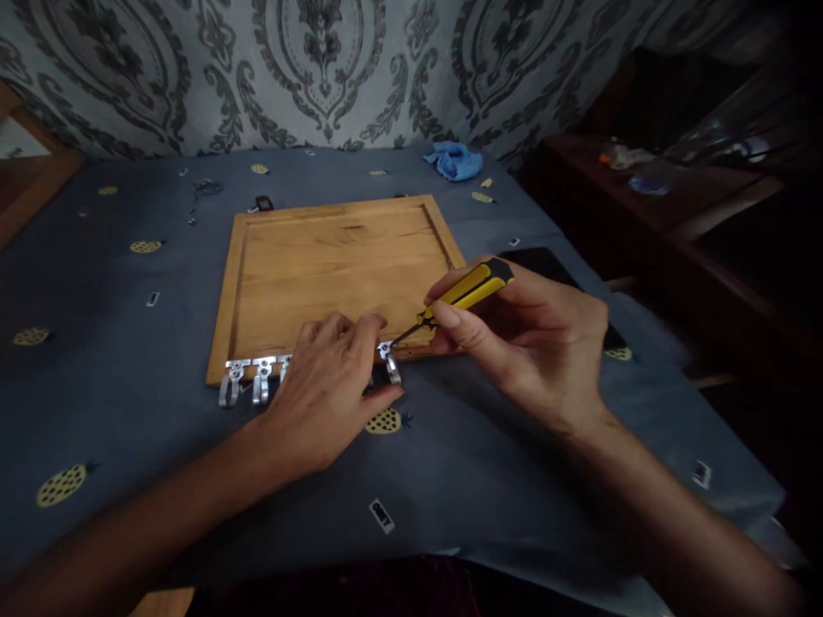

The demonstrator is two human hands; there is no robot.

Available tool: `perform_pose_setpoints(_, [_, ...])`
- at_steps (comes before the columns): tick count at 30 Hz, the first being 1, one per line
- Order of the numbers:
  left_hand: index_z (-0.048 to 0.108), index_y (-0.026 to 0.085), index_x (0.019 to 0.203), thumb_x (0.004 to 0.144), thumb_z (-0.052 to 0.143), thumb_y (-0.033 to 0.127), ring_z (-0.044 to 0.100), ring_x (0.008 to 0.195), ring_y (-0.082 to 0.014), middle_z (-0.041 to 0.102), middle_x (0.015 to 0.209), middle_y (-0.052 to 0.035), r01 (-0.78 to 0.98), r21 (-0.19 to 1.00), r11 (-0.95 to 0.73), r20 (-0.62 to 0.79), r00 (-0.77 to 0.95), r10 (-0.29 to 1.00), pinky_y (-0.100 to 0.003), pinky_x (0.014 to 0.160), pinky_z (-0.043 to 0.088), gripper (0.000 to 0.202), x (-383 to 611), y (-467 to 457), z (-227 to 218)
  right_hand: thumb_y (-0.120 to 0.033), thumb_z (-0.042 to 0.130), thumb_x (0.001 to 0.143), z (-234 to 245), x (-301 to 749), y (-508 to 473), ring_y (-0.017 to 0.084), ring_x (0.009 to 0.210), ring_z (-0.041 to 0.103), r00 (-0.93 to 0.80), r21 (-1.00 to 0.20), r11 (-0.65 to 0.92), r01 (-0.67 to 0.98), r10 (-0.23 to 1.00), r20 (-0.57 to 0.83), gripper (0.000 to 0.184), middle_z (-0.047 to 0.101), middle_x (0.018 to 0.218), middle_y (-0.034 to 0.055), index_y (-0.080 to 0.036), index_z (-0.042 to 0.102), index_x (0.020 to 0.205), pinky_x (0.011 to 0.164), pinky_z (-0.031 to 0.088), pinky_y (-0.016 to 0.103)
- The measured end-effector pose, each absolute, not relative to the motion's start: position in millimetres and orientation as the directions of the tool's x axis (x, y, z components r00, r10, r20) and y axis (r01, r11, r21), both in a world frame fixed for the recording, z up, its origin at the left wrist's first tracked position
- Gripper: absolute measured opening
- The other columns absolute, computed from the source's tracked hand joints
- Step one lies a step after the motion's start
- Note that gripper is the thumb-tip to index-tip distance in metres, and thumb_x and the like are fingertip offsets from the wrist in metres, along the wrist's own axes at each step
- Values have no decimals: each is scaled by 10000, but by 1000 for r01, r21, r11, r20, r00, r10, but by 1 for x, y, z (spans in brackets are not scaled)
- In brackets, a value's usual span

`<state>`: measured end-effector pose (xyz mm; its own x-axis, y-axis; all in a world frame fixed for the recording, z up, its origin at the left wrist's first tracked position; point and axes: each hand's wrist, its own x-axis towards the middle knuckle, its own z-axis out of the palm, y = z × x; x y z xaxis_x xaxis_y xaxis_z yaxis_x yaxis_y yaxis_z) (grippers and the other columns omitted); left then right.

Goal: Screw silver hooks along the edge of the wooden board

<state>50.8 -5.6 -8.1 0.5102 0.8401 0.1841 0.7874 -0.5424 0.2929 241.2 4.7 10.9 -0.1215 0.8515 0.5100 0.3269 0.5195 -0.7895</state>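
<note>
A framed wooden board lies on the cloth. Shiny metal hooks line its front edge, with a left-end hook and a neighbouring hook in plain sight. Across that edge lies my left hand, fingers on top and thumb below, gripping the board and hiding part of the row. Just right of it sits another metal hook. My right hand holds a yellow-and-black screwdriver at a slant. Its tip is at the plate of that right hook; a screw there is too small to make out.
A dark flat object lies partly behind my right hand. At the table's back are a crumpled blue cloth and small metal pieces. Dark wooden furniture stands to the right, a patterned wall behind.
</note>
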Motion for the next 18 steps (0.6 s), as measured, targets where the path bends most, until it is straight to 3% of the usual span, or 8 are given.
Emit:
perform_pose_setpoints(7, [467,165,1262,793,797,357,607,1080,-334,688,1129,-115,810,128,-572,267,528,806,-501,901,478,606,38,-8,13,-300,738,863,14,245,3,124,609,612,-165,-756,539,371,840,517,117,651,763,3,-211,674,823,538,481,261])
perform_pose_setpoints(11, [506,214,1245,844,715,358,612,1096,-321,688,1125,-91,855,158,-494,291,438,851,-496,934,493,475,20,-11,23,-231,717,878,16,248,3,125,638,617,-232,-688,624,369,779,582,99,655,747,14,-171,663,822,578,482,268])
perform_pose_setpoints(14, [532,235,1212,851,688,375,624,1044,-316,679,1100,-83,877,180,-446,228,404,886,-490,880,524,418,13,-15,22,-193,708,881,16,250,1,128,659,633,-272,-672,650,354,759,591,90,650,744,10,-157,676,958,603,504,270])
perform_pose_setpoints(18, [489,238,1261,848,695,406,623,1065,-308,685,1128,-79,846,233,-480,178,448,876,-492,893,525,490,21,-15,18,-172,702,882,18,253,-4,127,730,660,-281,-678,617,399,786,551,164,672,850,9,-184,668,1042,609,527,258])
